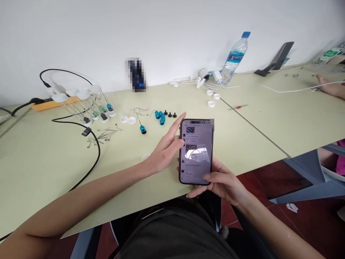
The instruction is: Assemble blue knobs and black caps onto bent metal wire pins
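Note:
Upright over the table's front part is a smartphone [198, 167], its lit screen showing a chat with pictures and a bright reflection. My left hand [164, 153] holds its left side, thumb on the screen's edge and index finger stretched along the upper side. Around the lower right corner, my right hand [226, 183] is closed, its thumb over the bottom of the screen. The fingers behind the phone are mostly hidden. Beyond it lie a cluster of blue metal parts [162, 117], small black screws [170, 114], and one blue piece [142, 129] with a thin rod.
Capped clear tubes [104, 100] stand at left near an orange power strip [41, 105]. A black cable [99, 151] curves past bent metal pins [104, 135]. White caps [211, 104], a water bottle [234, 59] and a red-handled tool [238, 107] lie rightward. Another person's hand [327, 86] rests far right.

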Demonstrator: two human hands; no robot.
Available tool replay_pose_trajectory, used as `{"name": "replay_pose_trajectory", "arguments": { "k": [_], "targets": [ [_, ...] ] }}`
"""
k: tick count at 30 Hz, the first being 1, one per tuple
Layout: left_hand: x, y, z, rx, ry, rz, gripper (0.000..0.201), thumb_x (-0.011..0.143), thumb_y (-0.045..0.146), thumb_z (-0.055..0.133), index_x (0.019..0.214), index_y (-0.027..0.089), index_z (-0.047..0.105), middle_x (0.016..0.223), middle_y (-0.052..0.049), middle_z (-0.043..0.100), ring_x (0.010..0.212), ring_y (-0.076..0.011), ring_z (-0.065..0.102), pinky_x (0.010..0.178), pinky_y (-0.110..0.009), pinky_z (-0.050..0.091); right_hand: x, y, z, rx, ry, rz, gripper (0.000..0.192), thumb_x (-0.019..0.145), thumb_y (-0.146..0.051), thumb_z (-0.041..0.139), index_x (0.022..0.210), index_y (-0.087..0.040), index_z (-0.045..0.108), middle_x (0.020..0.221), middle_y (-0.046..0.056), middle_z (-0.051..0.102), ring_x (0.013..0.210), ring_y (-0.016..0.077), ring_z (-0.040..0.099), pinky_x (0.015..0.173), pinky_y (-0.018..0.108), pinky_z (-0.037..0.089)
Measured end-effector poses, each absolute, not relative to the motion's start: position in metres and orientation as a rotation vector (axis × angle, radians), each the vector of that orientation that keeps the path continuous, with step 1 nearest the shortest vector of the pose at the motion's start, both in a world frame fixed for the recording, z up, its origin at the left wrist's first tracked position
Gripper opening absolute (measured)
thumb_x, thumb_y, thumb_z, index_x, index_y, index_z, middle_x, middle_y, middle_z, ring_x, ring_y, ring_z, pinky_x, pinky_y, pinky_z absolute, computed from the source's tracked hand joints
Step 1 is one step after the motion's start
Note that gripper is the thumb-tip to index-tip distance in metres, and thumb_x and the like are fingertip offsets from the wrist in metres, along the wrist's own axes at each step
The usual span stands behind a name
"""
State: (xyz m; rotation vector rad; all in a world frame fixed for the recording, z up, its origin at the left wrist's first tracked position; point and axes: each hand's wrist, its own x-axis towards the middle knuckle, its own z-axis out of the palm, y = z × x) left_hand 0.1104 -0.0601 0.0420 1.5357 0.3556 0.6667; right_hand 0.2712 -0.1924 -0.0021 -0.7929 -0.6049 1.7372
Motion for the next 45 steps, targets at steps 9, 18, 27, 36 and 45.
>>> {"name": "replay_pose_trajectory", "arguments": {
  "k": [9, 18, 27, 36, 45],
  "targets": [
    [0.111, -0.059, 0.037, 1.506, 0.374, 0.702, 0.059, 0.094, 0.028, 0.036, 0.151, 0.033, 0.022, 0.098, -0.002, 0.067, 0.093, -0.0231, 0.061, 0.095, -0.044, 0.041, 0.271, -0.193, 0.001, -0.706, -0.622, 1.770, 0.072, 0.080, -0.004, 0.054, 0.145, -0.028, 0.033, 0.125, 0.009, 0.063, 0.106, 0.0323, 0.066, 0.084, 0.063, 0.056],
    [0.111, -0.055, 0.033, 1.526, 0.363, 0.683, 0.059, 0.094, 0.029, 0.039, 0.150, 0.036, 0.023, 0.098, -0.001, 0.064, 0.085, -0.0196, 0.058, 0.093, -0.045, 0.045, 0.269, -0.193, -0.001, -0.738, -0.528, 1.726, 0.052, 0.096, -0.019, 0.048, 0.145, -0.029, 0.035, 0.128, 0.011, 0.061, 0.104, 0.0332, 0.067, 0.075, 0.062, 0.060],
    [0.111, -0.048, 0.029, 1.455, 0.096, 0.487, 0.097, 0.087, 0.036, 0.062, 0.150, 0.039, -0.012, 0.110, -0.006, 0.064, 0.097, -0.0246, 0.064, 0.086, -0.045, 0.053, 0.270, -0.196, -0.003, -0.681, -0.643, 1.695, 0.063, 0.090, -0.007, 0.054, 0.143, -0.037, 0.038, 0.132, 0.005, 0.059, 0.113, 0.0303, 0.063, 0.083, 0.059, 0.059],
    [0.114, -0.048, 0.027, 1.528, 0.040, 0.450, 0.116, 0.081, 0.033, 0.071, 0.146, 0.038, -0.025, 0.132, -0.010, 0.054, 0.117, -0.0289, 0.058, 0.103, -0.056, 0.042, 0.271, -0.197, -0.004, -0.683, -0.700, 1.682, 0.063, 0.090, -0.003, 0.053, 0.141, -0.038, 0.042, 0.135, 0.003, 0.056, 0.116, 0.0296, 0.060, 0.087, 0.059, 0.057],
    [0.114, -0.046, 0.022, 1.414, 0.007, 0.469, 0.102, 0.083, 0.044, 0.065, 0.148, 0.044, -0.013, 0.147, -0.008, 0.041, 0.117, -0.0305, 0.057, 0.095, -0.052, 0.049, 0.269, -0.196, -0.003, -0.742, -0.596, 1.675, 0.055, 0.098, -0.017, 0.046, 0.147, -0.037, 0.032, 0.133, 0.007, 0.057, 0.113, 0.0299, 0.062, 0.082, 0.061, 0.058]
  ]
}}
